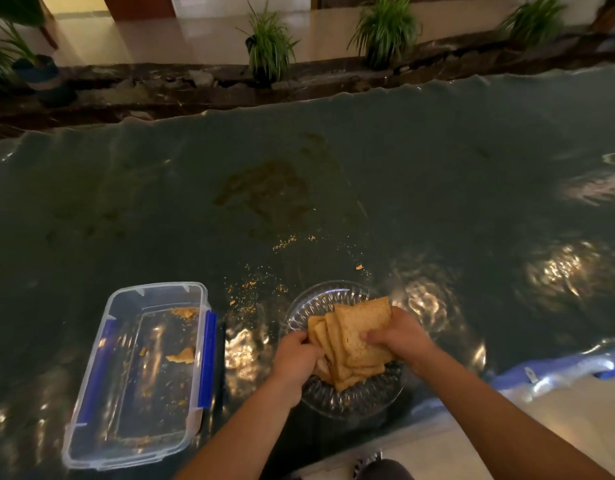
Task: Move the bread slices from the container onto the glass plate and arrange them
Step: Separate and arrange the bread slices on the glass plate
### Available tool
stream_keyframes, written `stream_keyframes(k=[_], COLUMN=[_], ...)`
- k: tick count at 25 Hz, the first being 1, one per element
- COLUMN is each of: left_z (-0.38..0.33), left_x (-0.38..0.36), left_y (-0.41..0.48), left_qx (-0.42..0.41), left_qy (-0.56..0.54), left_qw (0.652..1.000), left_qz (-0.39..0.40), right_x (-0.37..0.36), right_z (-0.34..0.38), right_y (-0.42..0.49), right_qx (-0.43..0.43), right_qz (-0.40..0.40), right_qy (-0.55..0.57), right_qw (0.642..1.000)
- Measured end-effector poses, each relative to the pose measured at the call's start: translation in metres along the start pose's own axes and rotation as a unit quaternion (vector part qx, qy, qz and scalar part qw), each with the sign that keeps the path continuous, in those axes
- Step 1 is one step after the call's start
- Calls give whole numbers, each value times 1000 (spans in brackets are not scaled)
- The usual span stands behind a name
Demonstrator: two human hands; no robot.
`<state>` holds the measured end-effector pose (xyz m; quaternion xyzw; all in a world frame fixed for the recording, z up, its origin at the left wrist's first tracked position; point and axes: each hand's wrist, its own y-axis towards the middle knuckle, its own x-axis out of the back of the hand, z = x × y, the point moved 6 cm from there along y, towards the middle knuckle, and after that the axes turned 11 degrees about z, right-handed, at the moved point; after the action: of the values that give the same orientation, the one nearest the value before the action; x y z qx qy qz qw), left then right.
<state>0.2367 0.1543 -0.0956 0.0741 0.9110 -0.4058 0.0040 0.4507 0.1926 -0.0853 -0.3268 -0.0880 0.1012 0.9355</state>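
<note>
A fanned stack of toasted bread slices (354,336) lies on the patterned glass plate (320,299) near the table's front edge. My left hand (295,358) grips the stack's left side, its fingers curled around the slices' edges. On the right side, my right hand (399,337) pinches the top slice. To the left stands the clear plastic container (101,403) with blue clips; only crumbs and a small bread fragment (182,356) lie in it.
Crumbs (285,241) are scattered on the dark shiny table cover beyond the plate. The table's front edge runs just below the plate. Potted plants (269,46) line a ledge behind the table.
</note>
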Motion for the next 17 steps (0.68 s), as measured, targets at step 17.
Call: stream_keyframes(k=[17], left_z=[13], left_x=[-11], left_y=[-2], left_qx=[-14], left_qy=[-156], left_qw=[985], left_qz=[76], right_x=[8], right_z=[-7], right_y=[14], right_qx=[-63], right_qz=[161], right_qy=[82], right_qw=[981])
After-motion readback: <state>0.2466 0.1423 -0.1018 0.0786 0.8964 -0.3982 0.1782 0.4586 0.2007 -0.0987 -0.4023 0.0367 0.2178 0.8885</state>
